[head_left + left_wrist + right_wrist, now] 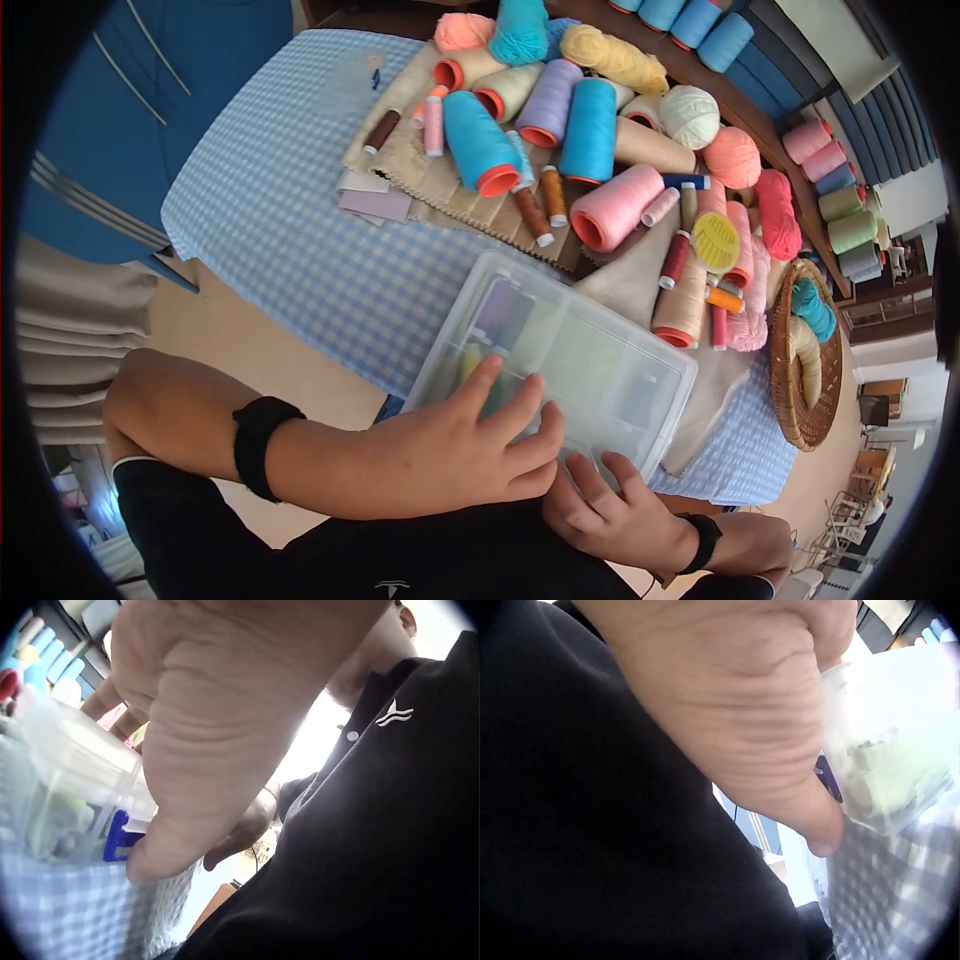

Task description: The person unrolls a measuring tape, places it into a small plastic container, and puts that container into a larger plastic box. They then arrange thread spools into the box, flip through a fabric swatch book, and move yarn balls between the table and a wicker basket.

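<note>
box (600,350) lies beneath the splayed left hand (480,452) at seven o'clock and right hand (622,512) at five, both relaxed, gripping nothing, thread cones (588,130) towards twelve.

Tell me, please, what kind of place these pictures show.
It is probably a sewing or textile craft room: thread cones and yarn balls are spread over a table with a checked cloth, and more blue cones stand beyond.

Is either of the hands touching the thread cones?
No, the left hand and right hand are at the near side of the plastic box, the thread cones beyond it.
</note>
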The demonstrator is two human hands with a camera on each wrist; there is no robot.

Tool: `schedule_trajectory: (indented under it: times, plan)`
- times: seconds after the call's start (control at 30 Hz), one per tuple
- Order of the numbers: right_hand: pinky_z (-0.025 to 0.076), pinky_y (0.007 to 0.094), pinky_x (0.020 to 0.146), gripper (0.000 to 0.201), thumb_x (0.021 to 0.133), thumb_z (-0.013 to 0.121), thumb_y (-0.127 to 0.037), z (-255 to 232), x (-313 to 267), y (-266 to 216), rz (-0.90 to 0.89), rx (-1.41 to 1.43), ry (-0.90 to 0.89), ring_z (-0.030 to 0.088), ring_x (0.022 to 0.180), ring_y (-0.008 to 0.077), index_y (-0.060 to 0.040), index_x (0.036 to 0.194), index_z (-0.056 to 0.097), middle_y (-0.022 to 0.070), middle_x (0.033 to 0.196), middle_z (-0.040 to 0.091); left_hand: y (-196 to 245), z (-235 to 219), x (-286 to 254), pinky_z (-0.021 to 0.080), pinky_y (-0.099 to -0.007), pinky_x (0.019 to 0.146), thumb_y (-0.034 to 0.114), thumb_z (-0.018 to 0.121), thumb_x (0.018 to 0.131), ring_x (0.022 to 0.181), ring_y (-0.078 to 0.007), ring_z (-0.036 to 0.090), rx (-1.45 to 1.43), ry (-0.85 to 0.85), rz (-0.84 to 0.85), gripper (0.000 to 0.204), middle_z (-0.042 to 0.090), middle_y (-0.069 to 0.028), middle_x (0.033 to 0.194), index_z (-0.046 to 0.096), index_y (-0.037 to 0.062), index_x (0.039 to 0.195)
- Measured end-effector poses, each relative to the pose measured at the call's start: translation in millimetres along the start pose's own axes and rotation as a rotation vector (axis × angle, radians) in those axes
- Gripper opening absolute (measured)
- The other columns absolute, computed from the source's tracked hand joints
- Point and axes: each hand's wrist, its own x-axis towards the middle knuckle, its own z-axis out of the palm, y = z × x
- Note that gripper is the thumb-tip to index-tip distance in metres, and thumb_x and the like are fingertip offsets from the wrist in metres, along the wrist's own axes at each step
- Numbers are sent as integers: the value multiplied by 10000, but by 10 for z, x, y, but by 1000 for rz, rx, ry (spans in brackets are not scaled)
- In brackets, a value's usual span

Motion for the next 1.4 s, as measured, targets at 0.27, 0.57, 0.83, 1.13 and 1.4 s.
schedule_trajectory:
  times: [0.27, 0.57, 0.83, 1.13, 1.4]
  plan:
    - [498, 382, 923, 80, 837, 666, -223, -28, -20, 21, 11, 67, 27, 539, 1173, 235, -187, 897, 705, 50, 1271, 528, -408, -187, 72, 534, -425, 841, 223, 630, 870, 1079, -278, 583, -351, -159, 73, 212, 570, -82, 1112, 600, 94, 1035]
    - [493, 368, 934, 106, 874, 645, -226, 158, -113, 42, 39, 152, 107, 578, 1161, 197, -193, 974, 660, 38, 1311, 570, -961, 7, 396, 515, -373, 817, 131, 730, 794, 1004, -265, 599, -1063, -363, 86, 261, 582, -88, 1102, 636, 30, 1016]
    - [393, 519, 1090, 421, 825, 761, -325, 104, -437, -21, 458, 290, 160, 552, 1284, 317, -191, 1194, 610, 126, 1367, 570, -949, -307, 220, 379, -554, 1086, 317, 857, 710, 1340, -386, 437, -600, -273, -23, 646, 431, -180, 1454, 611, 95, 1264]
    - [406, 604, 1073, 792, 726, 845, -500, 2, -407, 159, 616, 532, 102, 384, 1387, 531, -72, 1334, 575, 274, 1475, 442, -692, -332, 104, 220, -695, 1141, 428, 887, 628, 1482, -428, 239, -480, -449, -37, 985, 254, -197, 1612, 457, 175, 1477]
    - [439, 571, 1062, 778, 710, 850, -527, -123, -399, 307, 607, 582, 106, 446, 1343, 535, -33, 1268, 623, 279, 1437, 487, -784, -391, 70, 229, -703, 1132, 406, 843, 704, 1468, -440, 277, -576, -417, -71, 863, 300, -152, 1608, 494, 161, 1455]
